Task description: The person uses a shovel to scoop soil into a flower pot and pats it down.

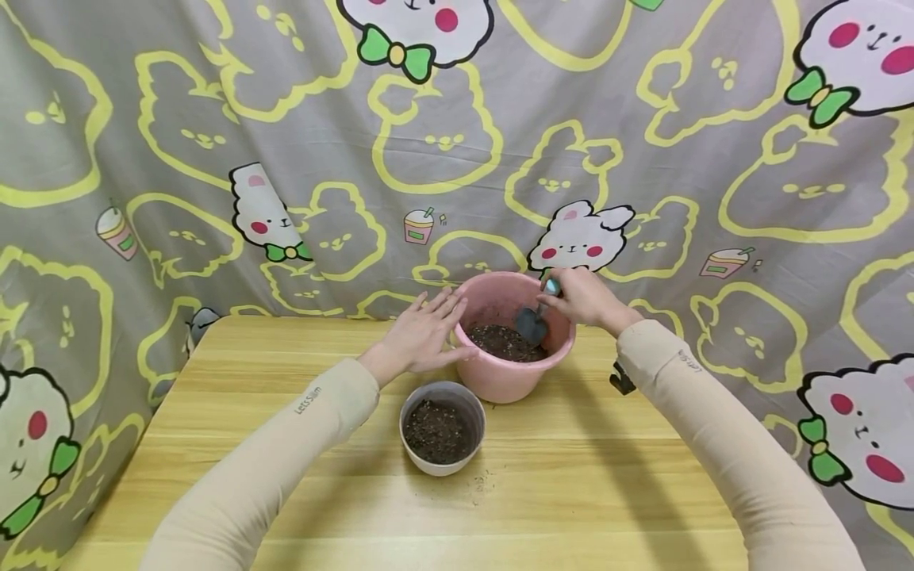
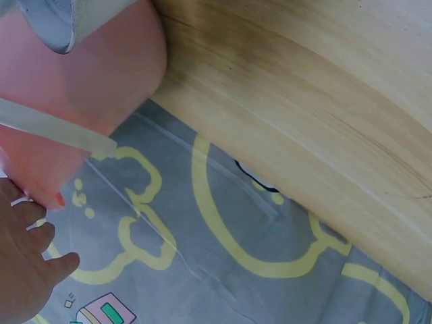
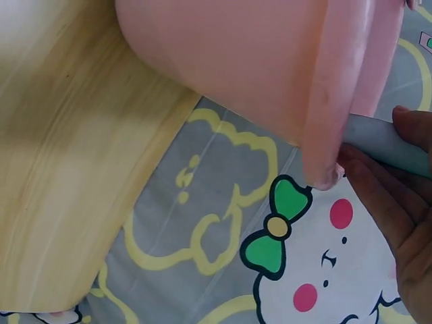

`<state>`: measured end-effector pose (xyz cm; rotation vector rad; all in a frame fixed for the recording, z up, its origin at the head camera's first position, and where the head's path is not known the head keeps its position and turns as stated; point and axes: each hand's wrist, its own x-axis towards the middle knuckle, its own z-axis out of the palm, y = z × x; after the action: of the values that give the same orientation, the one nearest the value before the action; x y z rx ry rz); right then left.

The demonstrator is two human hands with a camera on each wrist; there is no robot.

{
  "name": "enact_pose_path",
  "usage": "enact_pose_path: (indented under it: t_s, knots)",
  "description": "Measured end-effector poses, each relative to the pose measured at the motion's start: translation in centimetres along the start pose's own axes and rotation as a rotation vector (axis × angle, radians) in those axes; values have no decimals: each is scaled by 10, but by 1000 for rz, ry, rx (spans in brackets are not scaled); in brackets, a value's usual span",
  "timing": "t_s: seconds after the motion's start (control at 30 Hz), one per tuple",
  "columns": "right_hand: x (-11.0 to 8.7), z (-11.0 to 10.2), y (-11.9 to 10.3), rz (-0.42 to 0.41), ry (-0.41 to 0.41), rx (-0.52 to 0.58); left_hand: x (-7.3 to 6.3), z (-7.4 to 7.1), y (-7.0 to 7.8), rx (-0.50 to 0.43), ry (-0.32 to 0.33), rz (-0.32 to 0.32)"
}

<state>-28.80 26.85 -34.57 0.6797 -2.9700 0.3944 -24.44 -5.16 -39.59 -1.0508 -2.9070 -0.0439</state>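
A pink bucket (image 1: 503,381) with dark soil inside stands near the table's back edge. My right hand (image 1: 584,296) grips the handle of a small trowel (image 1: 531,327), whose dark blade points down into the bucket, by the soil. In the right wrist view the grey-blue handle (image 3: 385,143) lies between thumb and fingers beside the bucket's rim. My left hand (image 1: 428,333) rests on the bucket's left rim with fingers spread. A white pot (image 1: 441,468) holding soil stands just in front of the bucket.
Soil crumbs (image 1: 480,485) lie on the wooden table (image 1: 571,507) beside the pot. A small black object (image 1: 623,379) sits by the right forearm. A patterned curtain (image 1: 457,214) hangs right behind the table. A dark grey object (image 1: 203,325) shows past the back left corner.
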Motion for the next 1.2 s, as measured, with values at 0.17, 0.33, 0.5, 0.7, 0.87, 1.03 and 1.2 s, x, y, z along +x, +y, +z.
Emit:
enact_pose_path:
  t_s: [0.17,0.33,0.5,0.7,0.87,1.03,1.2]
  knots:
    - [-1,8,3,7,15,31,0,0,0,3,-7,0]
    - [-1,21,1,-5,-22,99,-1,-1,1,-2,-5,-3]
    - [-2,33,-4,2,-31,151,0,0,2,-9,-3,-1]
    - [-5,36,-5,10,-9,211,-1,1,2,4,-1,2]
    - [-6,38,-5,5,8,226,0,1,1,7,-1,3]
    - [-9,37,-6,19,8,283,1,0,2,21,-4,-3]
    - [-13,35,-8,40,-21,361,2,0,3,38,-11,-7]
